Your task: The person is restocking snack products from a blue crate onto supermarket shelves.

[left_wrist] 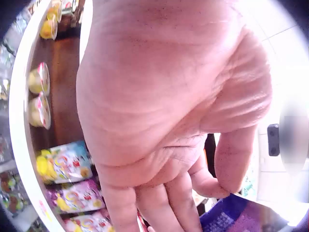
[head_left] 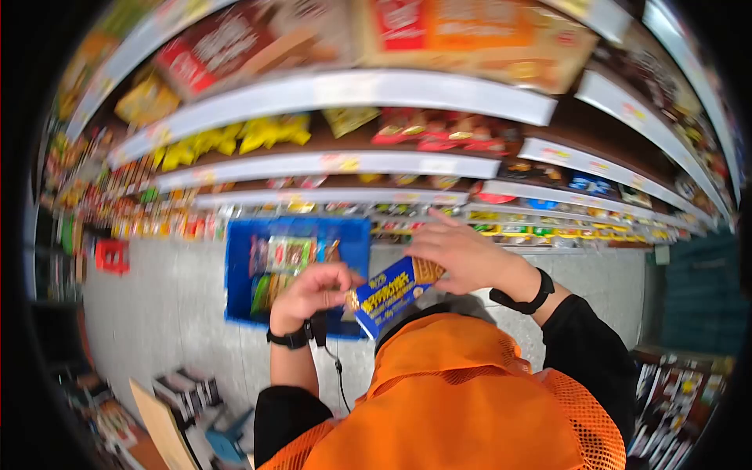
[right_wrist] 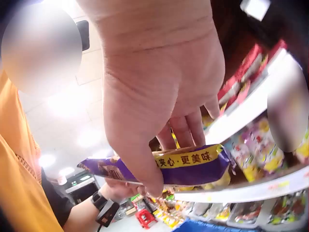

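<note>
- Head view: left hand (head_left: pixel 313 291) and right hand (head_left: pixel 462 254) both pinch the snack packet (head_left: pixel 392 291) at its ends.
- Risk: the fingertip grip could slip, dropping the packet towards the blue crate (head_left: pixel 237 274) beyond.

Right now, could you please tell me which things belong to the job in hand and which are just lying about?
In hand: packet, gripped by left hand and right hand; probably the crate of packets on the floor.
Lying about: shelves of snacks, red stool, cardboard.
</note>
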`<state>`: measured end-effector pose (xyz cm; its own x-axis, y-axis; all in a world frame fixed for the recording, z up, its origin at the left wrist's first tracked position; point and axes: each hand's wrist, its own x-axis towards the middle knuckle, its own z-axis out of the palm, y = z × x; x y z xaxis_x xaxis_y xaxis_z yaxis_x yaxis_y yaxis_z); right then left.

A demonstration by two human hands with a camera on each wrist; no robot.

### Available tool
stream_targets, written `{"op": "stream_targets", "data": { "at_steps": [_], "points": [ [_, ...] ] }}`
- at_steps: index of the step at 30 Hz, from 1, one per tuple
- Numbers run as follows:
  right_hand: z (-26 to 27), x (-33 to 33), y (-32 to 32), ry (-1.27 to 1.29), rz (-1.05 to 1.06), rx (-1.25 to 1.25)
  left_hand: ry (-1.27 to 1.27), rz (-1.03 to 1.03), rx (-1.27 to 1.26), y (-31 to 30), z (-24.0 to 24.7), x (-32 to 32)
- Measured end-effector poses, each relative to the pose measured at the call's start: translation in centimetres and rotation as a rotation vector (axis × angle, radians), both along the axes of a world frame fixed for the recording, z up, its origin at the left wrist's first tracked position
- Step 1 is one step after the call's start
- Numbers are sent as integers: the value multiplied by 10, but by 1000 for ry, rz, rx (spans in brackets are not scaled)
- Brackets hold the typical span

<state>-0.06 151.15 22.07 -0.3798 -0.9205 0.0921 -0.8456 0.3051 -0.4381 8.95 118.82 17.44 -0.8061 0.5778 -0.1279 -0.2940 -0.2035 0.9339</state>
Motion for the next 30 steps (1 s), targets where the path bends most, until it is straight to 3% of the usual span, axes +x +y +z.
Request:
{"op": "stream_targets", "data": {
  "at_steps": [3,4,10,15,18,25,26,28,30],
  "points": [
    [35,-4,61,-119,-127,65,0,-101,75,53,3,-29],
    [39,-4,86,-83,-145,-40,14,-132,125,75,9,-39],
    [82,8,237,51,-423,-100,34,-330,242,231,48,-99],
    [90,19,357,235,-664,-156,98,-231,-24,377,92,-126],
    [93,24,412,313,-775,-184,237,-317,-138,448,103,-147],
    [97,10,503,457,-921,-219,344,-157,-210,556,126,-184],
    [96,8,511,585,-998,-270,346,-160,-214,567,126,-187],
    [95,11,531,707,-1089,-340,152,-46,-122,592,133,-192],
    [84,19,551,695,-1125,-394,170,88,-79,622,127,-199]
  ]
}}
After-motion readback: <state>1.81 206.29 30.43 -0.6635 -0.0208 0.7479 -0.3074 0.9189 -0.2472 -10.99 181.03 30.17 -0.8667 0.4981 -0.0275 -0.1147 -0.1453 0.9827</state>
